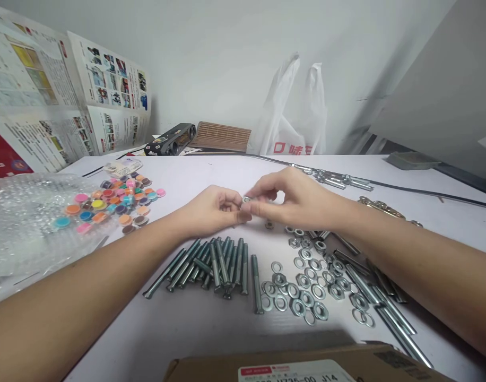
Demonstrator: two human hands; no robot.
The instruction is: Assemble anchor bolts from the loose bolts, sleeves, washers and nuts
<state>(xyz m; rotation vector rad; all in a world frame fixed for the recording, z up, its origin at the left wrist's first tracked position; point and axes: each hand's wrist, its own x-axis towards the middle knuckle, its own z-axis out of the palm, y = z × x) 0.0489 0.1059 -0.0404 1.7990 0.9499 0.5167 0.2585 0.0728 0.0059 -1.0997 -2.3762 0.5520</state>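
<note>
My left hand (217,212) is closed, its thumb and fingertips pressed together over the middle of the table; what they hold is hidden. Meeting it from the right, my right hand (293,195) pinches a small metal ring (247,199), a nut or a washer, right at the left fingertips. Below my left hand lies a pile of long bolts (221,262), with a single bolt (256,284) just right of it. Loose nuts (297,307) and flat washers (318,291) are spread below my right hand. Metal tubes (402,334) lie under and beside my right forearm.
Assembled bolts (334,178) lie behind my right hand, near a black cable (410,187). Coloured caps (107,201) and bubble wrap (32,223) are at left. A cardboard box (211,366) stands at the front edge; a white plastic bag (288,111) is at the back.
</note>
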